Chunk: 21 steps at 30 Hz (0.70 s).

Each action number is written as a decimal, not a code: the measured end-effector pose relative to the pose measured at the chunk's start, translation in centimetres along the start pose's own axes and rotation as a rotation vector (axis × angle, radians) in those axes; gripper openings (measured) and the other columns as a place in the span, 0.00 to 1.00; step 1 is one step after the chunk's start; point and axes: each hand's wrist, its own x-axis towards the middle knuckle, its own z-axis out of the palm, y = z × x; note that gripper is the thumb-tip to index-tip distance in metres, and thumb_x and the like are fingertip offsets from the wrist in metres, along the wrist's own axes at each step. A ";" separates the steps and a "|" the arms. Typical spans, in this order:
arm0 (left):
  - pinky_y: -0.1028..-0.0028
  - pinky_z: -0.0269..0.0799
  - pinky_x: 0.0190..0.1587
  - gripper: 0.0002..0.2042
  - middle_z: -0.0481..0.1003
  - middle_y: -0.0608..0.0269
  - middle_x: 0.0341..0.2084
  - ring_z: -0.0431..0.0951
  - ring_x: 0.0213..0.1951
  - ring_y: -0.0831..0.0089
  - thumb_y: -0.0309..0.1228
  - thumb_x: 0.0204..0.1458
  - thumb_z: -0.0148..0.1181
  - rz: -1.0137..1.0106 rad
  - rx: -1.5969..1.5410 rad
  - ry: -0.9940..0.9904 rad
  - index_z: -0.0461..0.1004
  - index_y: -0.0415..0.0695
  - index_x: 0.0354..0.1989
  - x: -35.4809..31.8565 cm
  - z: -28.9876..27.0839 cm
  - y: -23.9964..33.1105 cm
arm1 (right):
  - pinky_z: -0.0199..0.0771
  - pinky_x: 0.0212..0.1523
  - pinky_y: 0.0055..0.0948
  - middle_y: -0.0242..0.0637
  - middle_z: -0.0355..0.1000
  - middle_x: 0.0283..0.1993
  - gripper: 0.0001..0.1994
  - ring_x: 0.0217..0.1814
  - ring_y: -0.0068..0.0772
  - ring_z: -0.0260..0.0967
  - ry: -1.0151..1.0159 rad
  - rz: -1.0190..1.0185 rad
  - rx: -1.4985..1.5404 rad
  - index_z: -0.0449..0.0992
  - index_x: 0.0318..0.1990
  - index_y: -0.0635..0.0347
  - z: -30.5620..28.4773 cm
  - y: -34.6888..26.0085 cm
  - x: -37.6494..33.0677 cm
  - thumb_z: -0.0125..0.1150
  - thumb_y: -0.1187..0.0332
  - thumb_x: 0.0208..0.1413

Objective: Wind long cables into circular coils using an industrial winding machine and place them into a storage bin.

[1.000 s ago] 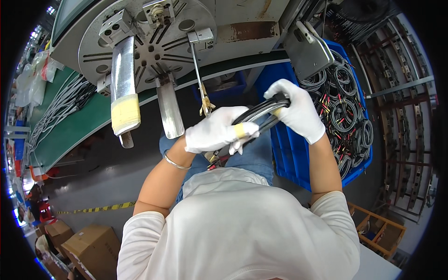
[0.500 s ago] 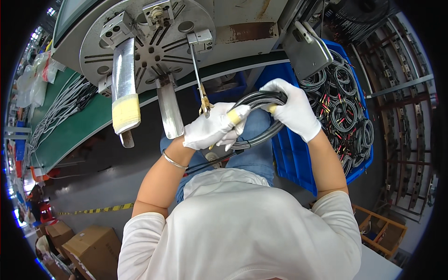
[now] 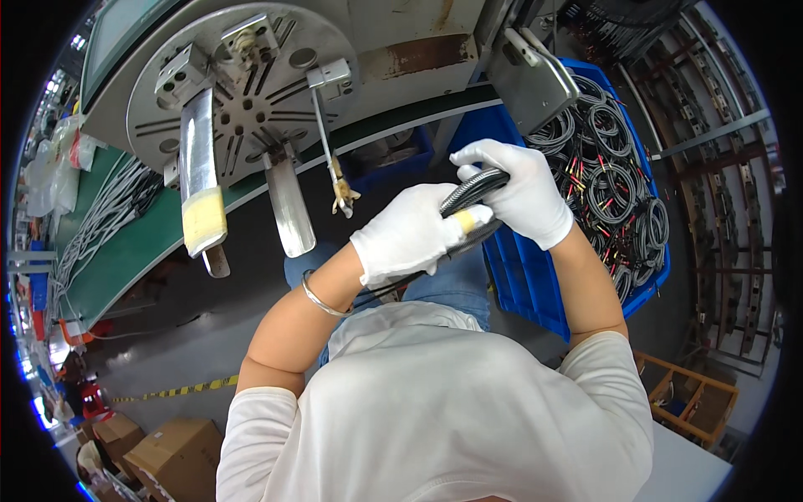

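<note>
Both my hands wear white gloves and grip one coil of dark grey braided cable [image 3: 473,191] in front of my lap. My left hand [image 3: 410,230] wraps round the coil's near side, a yellow band on one finger. My right hand [image 3: 520,191] closes on its far right part, fingers curled over the top. Much of the coil is hidden by the gloves. Thin black cable ends trail from under my left hand toward my lap. Left of my hands stands a round slotted metal disc [image 3: 242,117] with projecting flat metal arms, one [image 3: 205,219] wrapped in yellow tape.
A blue bin [image 3: 535,289] at the right holds several coiled cables with red and yellow ends. Loose grey cables [image 3: 109,213] lie on the green bench [image 3: 138,238] at the left. A metal plate [image 3: 535,88] juts out above the bin. Cardboard boxes [image 3: 171,452] stand at lower left.
My left hand has moved right and closer to my right hand. The coil, seen as an open loop before, is now tilted and bunched between the gloves. The view has shifted slightly.
</note>
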 end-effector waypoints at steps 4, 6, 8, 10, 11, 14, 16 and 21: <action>0.59 0.72 0.44 0.19 0.74 0.48 0.39 0.76 0.40 0.50 0.36 0.49 0.67 0.523 0.613 0.390 0.72 0.38 0.46 -1.0 2.7 3.2 | 0.73 0.42 0.21 0.35 0.79 0.37 0.14 0.38 0.20 0.74 0.038 0.021 0.119 0.79 0.43 0.63 -3.5 0.6 -1.2 0.63 0.83 0.48; 0.54 0.71 0.50 0.25 0.73 0.45 0.43 0.74 0.45 0.42 0.33 0.38 0.70 0.908 0.766 0.578 0.73 0.37 0.47 -1.8 3.9 4.8 | 0.72 0.47 0.21 0.34 0.79 0.41 0.14 0.42 0.20 0.73 0.179 0.059 0.159 0.80 0.44 0.64 -6.5 1.4 -2.0 0.59 0.84 0.50; 0.54 0.74 0.49 0.21 0.75 0.47 0.40 0.77 0.44 0.46 0.31 0.35 0.70 1.116 0.637 0.260 0.77 0.38 0.41 -3.2 4.6 5.6 | 0.69 0.31 0.17 0.30 0.76 0.35 0.22 0.31 0.17 0.70 0.457 0.098 0.236 0.79 0.47 0.62 -9.1 2.5 -2.4 0.48 0.89 0.47; 0.57 0.77 0.44 0.16 0.77 0.51 0.38 0.79 0.41 0.52 0.30 0.34 0.70 1.571 0.525 0.253 0.80 0.41 0.36 -3.6 5.6 5.7 | 0.62 0.23 0.16 0.31 0.74 0.30 0.20 0.22 0.16 0.64 0.603 0.243 0.407 0.77 0.48 0.67 -11.6 3.0 -3.8 0.48 0.87 0.48; 0.63 0.78 0.41 0.16 0.78 0.55 0.37 0.80 0.40 0.57 0.29 0.39 0.69 1.479 0.547 0.088 0.79 0.40 0.39 -3.6 5.5 5.3 | 0.56 0.19 0.17 0.30 0.71 0.27 0.18 0.17 0.13 0.58 0.660 0.112 0.516 0.75 0.50 0.71 -12.2 3.5 -3.9 0.50 0.84 0.50; 0.68 0.76 0.39 0.26 0.75 0.52 0.42 0.77 0.34 0.66 0.34 0.47 0.67 0.967 0.490 0.095 0.70 0.37 0.54 -0.2 7.0 3.7 | 0.50 0.18 0.19 0.23 0.57 0.19 0.12 0.15 0.14 0.46 0.817 0.243 0.897 0.73 0.44 0.67 -13.0 3.8 -4.0 0.43 0.79 0.57; 0.71 0.75 0.37 0.40 0.70 0.49 0.48 0.74 0.31 0.70 0.42 0.46 0.71 0.600 0.215 0.157 0.58 0.36 0.64 2.7 7.4 2.6 | 0.50 0.19 0.22 0.23 0.51 0.19 0.09 0.15 0.18 0.43 0.881 0.306 0.906 0.68 0.34 0.62 -12.0 3.6 -3.2 0.39 0.75 0.60; 0.78 0.71 0.25 0.21 0.71 0.57 0.32 0.72 0.22 0.79 0.31 0.50 0.67 0.670 -0.322 0.326 0.64 0.37 0.47 7.8 8.5 3.8 | 0.57 0.19 0.21 0.24 0.59 0.18 0.05 0.15 0.16 0.53 0.849 0.299 1.001 0.76 0.38 0.64 -7.0 1.7 -0.6 0.58 0.71 0.59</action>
